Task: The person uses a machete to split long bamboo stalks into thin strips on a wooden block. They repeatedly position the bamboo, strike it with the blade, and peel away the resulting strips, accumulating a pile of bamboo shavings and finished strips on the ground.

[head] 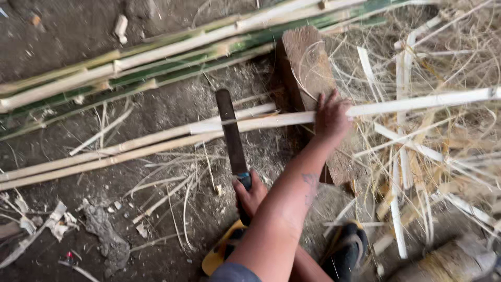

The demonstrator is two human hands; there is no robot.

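single head-worn view, looking steeply down from above at close range onto dirt floor (78, 31); own forearm entering from bottom edge, bamboo strips (156, 57) crossing upper frame; no second view.

A long pale split bamboo strip (250, 124) lies flat across a wooden block (308, 73), running from three o'clock to nine. A dark, straight-bladed machete (232, 137) stands on it, blade pointing to twelve o'clock.

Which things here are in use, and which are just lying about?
In use: left hand holding bamboo strip on wood block; right hand gripping knife.
Lying about: green bamboo poles, shavings, sandals.
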